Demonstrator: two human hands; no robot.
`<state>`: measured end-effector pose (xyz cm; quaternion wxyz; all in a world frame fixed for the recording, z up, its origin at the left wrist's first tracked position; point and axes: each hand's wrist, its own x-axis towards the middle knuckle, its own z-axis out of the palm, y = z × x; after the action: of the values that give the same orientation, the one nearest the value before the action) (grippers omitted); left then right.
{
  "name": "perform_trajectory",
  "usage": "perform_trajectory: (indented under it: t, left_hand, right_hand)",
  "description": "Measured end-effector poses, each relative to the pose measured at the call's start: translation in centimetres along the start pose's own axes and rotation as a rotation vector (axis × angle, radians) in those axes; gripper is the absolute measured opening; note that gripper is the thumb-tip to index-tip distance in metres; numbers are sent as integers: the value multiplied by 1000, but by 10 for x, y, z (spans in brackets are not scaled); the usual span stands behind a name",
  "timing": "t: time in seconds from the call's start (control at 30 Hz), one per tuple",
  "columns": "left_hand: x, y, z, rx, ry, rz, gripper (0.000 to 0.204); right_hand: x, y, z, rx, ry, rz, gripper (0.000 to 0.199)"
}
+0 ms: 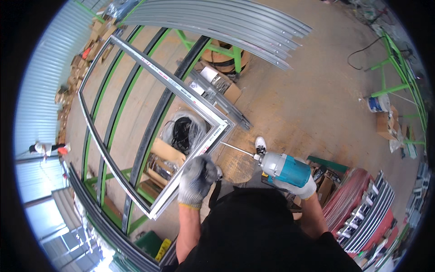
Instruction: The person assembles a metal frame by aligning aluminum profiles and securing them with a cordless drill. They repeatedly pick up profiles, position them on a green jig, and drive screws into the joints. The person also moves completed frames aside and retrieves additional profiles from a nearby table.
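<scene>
My left hand [195, 180], in a grey knit glove, rests on the near rail of a large aluminium window frame [181, 93] lying flat on green trestle bars [118, 109]; its fingers are curled on the rail close to the frame's right corner [223, 126]. My right hand [300, 187], in a white glove, grips a teal power drill [285, 168]. The drill's long thin bit [236, 148] points left toward that corner, its tip just short of the frame.
Under the frame lie a clear bag of black cable [183, 131] and cardboard boxes [167, 154]. Long grey profiles [235, 25] are stacked at the back, more profiles [369, 213] at the right. A green stand [394, 68], a white bucket [377, 103], concrete floor [308, 90].
</scene>
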<state>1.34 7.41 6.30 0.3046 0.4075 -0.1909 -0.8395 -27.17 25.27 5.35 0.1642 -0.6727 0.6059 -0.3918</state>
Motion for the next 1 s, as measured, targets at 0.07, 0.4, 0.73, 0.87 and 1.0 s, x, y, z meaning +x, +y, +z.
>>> perform_trajectory:
  t: [0.07,0.4,0.73,0.87,1.0]
  left_hand:
    - [19,-16,31,-137,136,-22,36]
    - [28,-56,97,-254,158,244,31]
    - [32,-80,124,-199,278,355,38]
    - [54,-91,117,-213,334,203,34]
    - [86,-104,98,-427,455,188,31]
  right_hand:
    - [10,16,-15,153,-40,23,39]
    - [68,83,-61,466,-346,-58,43]
    - [114,163,-60,521,-501,34,53]
    - [139,197,-45,600,-493,57,58]
    - [158,211,-24,1122,-540,691,66]
